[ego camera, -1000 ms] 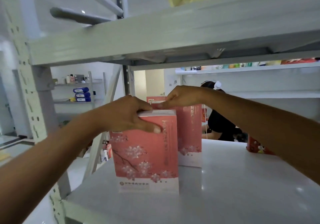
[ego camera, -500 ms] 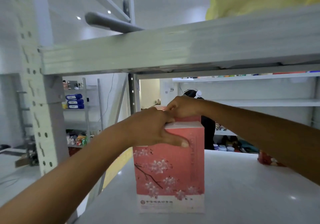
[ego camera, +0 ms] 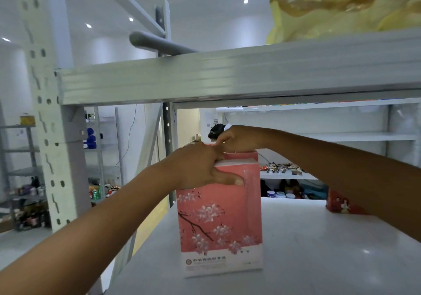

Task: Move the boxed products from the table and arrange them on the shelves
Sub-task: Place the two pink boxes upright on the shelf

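Head view, looking into a grey metal rack.

Front pink box [ego camera: 219, 221]: stands upright on the white shelf board [ego camera: 319, 260], centre of the frame, slightly toward the bottom. Blossom branch printed on its face, white band with print along its foot.

Rear pink box [ego camera: 241, 155]: directly behind the front one, only its top strip showing above it. Whether the two touch, cannot tell.

Left hand [ego camera: 198, 167]: comes in from the lower left and grips the top of the front pink box, thumb [ego camera: 230, 180] laid flat across the face, the other fingers curled over the top edge.

Right hand [ego camera: 237, 139]: comes in from the right edge, just above centre, fingers curled down and holding the top of the rear pink box. Its knuckles sit just beside the left hand's fingers.

Elsewhere:
- Red box [ego camera: 339, 205] on the same board at the right, partly hidden behind the right forearm, well apart from the pink pair.
- Shelf beam [ego camera: 227, 78] crosses the whole frame above the hands; a yellow bag [ego camera: 341, 9] lies on that level, upper right.
- Perforated upright post [ego camera: 52, 135] down the left side.
- Through the rack, centre: a person's dark hair [ego camera: 215, 130] just left of the right hand; further racks with small packaged goods, too blurred to name
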